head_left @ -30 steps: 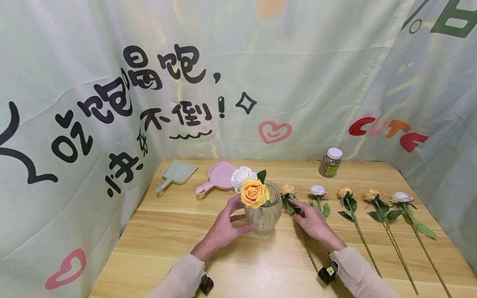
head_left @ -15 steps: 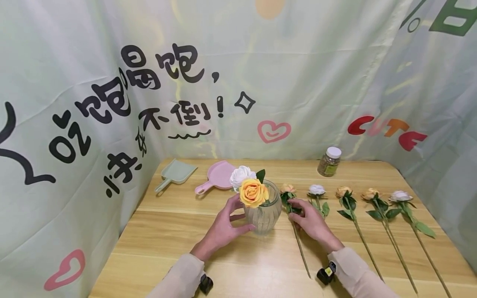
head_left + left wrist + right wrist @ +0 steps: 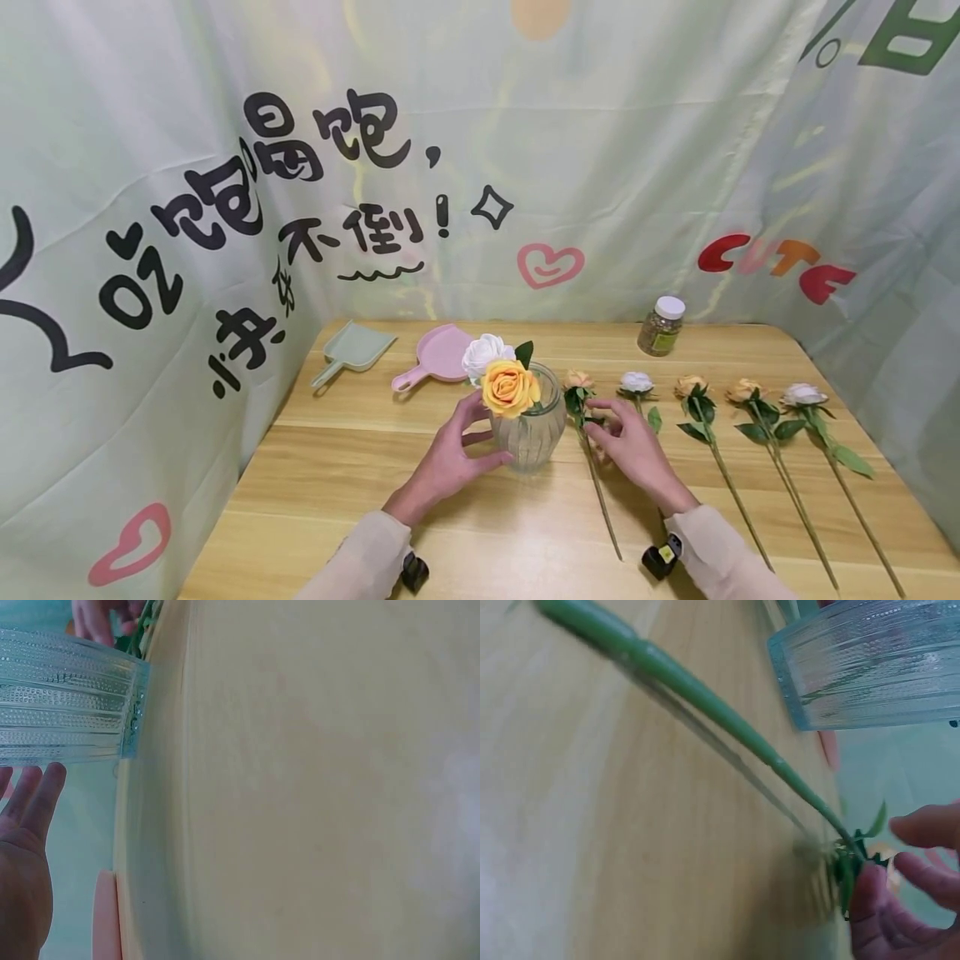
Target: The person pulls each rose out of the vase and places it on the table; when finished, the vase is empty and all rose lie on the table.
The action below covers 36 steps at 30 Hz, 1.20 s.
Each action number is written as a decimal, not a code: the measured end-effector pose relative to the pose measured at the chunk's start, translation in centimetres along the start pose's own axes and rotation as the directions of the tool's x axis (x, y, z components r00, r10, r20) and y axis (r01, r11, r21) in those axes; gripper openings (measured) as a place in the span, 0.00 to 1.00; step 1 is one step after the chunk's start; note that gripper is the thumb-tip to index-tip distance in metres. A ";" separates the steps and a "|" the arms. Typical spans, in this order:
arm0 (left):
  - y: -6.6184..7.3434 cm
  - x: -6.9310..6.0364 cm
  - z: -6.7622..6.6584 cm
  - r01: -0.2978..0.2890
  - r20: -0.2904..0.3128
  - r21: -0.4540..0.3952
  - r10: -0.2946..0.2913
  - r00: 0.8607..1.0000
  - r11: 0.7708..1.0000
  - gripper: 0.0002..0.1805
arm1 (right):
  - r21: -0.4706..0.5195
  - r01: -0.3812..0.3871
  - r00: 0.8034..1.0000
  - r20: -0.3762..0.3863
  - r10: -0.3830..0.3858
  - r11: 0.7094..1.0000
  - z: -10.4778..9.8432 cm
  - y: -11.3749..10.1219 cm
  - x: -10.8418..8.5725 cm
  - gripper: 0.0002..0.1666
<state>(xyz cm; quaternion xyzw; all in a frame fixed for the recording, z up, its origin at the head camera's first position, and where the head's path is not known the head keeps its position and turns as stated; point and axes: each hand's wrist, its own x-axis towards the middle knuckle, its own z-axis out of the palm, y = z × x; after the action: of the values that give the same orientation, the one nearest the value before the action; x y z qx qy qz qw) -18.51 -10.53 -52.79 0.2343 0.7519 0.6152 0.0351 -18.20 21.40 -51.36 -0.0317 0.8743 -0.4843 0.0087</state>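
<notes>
My left hand [image 3: 450, 454] cups the left side of the ribbed glass vase [image 3: 528, 442], thumb in front. In the left wrist view, fingertips meet the vase [image 3: 67, 705]. A white rose [image 3: 487, 358] and a yellow-orange rose [image 3: 512, 388] lean over its rim, with a leaf behind. Right of the vase, my right hand [image 3: 637, 450] pinches a peach rose [image 3: 578, 381] by its upper stem beside the leaves. The right wrist view shows the thumb [image 3: 870, 889] against the green stem [image 3: 727, 716], its shadow falling on the wood.
Several more roses lie to the right, including a white one [image 3: 636, 382], a peach one [image 3: 690, 386] and another white one [image 3: 805, 394]. A white-lidded jar [image 3: 662, 327] stands at the back. Green [image 3: 360, 346] and pink [image 3: 444, 354] dustpans lie at back left.
The peach rose's lower stem swung left, away from my right wrist, then shifted slightly further. My right hand changed its hold near the leaves. The left hand and vase stayed put.
</notes>
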 end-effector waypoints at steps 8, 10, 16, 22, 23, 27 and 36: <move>0.0 0.0 -0.1 0.012 -0.002 0.005 -0.012 1.000 1.000 0.54 | 0.130 0.219 0.976 -0.053 -0.213 0.967 -0.4 -2.8 -0.5 0.26; 0.0 0.0 -0.1 0.020 -0.004 0.003 -0.020 1.000 1.000 0.54 | 0.200 0.281 0.959 -0.022 -0.283 0.938 -0.3 -3.5 -0.6 0.27; 0.0 -0.1 -0.2 0.026 -0.004 0.001 -0.026 1.000 1.000 0.54 | 0.274 0.362 0.915 0.077 -0.396 0.891 0.6 -4.5 -0.7 0.43; 0.4 0.1 -0.4 0.007 0.006 -0.003 -0.007 1.000 1.000 0.51 | 0.287 0.346 0.905 0.147 -0.398 0.893 1.5 -5.3 -0.4 0.60; 0.5 0.1 -0.5 -0.006 0.003 -0.004 0.006 1.000 1.000 0.49 | 0.290 0.337 0.908 0.151 -0.391 0.896 1.6 -5.4 -0.4 0.61; 1.5 0.7 -1.0 -0.071 -0.037 0.005 0.072 0.997 0.997 0.42 | 0.296 0.304 0.921 0.150 -0.359 0.905 1.9 -5.7 -0.6 0.61; 5.0 2.3 -1.9 -0.222 -0.200 -0.149 0.190 0.961 0.964 0.30 | 0.306 0.283 0.930 0.144 -0.338 0.909 2.2 -5.5 -0.4 0.60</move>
<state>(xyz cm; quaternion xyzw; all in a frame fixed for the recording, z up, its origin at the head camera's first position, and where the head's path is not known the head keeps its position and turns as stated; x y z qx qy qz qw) -19.70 -10.70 -47.09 0.2499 0.6681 0.6964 -0.0790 -17.41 16.66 -47.86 -0.2163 0.7755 -0.5927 0.0207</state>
